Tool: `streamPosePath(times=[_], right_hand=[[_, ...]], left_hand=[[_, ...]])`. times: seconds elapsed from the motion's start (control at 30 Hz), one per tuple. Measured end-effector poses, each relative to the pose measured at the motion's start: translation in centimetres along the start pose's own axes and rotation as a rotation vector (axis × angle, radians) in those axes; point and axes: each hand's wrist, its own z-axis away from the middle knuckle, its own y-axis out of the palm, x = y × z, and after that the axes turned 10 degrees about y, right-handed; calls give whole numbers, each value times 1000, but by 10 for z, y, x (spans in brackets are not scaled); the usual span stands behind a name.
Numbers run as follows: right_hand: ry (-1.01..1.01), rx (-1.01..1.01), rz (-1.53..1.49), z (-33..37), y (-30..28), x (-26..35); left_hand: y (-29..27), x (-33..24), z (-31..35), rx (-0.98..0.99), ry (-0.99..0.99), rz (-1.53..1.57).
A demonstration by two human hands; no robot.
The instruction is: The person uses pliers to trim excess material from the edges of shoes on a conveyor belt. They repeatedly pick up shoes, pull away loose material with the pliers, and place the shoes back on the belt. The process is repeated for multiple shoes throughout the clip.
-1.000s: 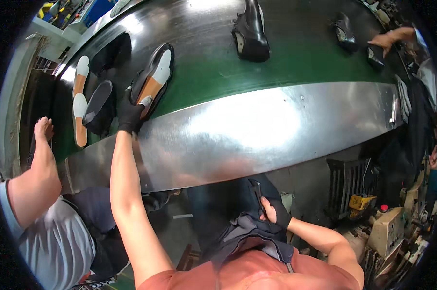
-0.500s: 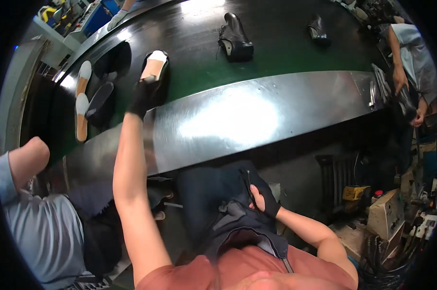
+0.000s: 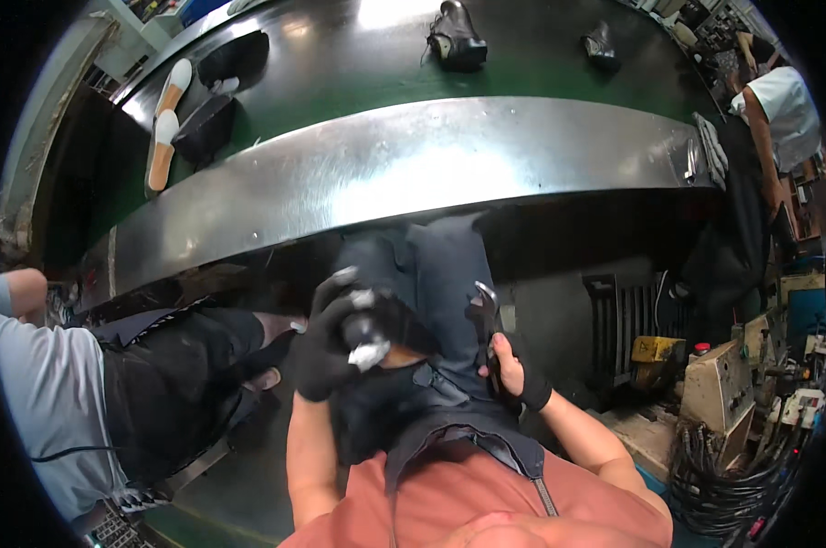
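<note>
My left hand (image 3: 320, 342), in a dark glove, is closed around a black shoe (image 3: 404, 327) above my lap. Motion blurs the shoe; a crumpled white piece (image 3: 369, 353) shows at its near end. My right hand (image 3: 515, 367), in a black fingerless glove, grips a dark-handled hand tool (image 3: 486, 297) with a shiny metal head, upright over my right thigh. The tool's exact kind is unclear. Both hands are on my side of the belt's metal edge.
A metal ledge (image 3: 385, 151) borders the dark green belt (image 3: 340, 96). Two insoles (image 3: 162, 151) and a black shoe (image 3: 205, 128) lie left; a black boot (image 3: 458, 38) and another shoe (image 3: 602, 46) stand farther off. People work on both sides. A machine box (image 3: 716, 393) stands right.
My left hand has brought the black shoe from the belt back over my lap. My right hand has turned the tool so that its metal head shows. The view has shifted.
</note>
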Motion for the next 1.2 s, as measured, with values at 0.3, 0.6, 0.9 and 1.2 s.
streamPosePath(times=[0.3, 0.6, 0.9, 1.2], right_hand=[[-74, 204, 106, 30, 20, 58], [-44, 485, -116, -45, 45, 65], [-279, 135, 176, -43, 73, 55], [-604, 265, 907, -13, 53, 0]], left_hand=[[31, 63, -79, 196, 89, -233], [38, 106, -70, 77, -347, 533], [60, 82, -56, -59, -45, 289], [52, 27, 15, -204, -27, 597]])
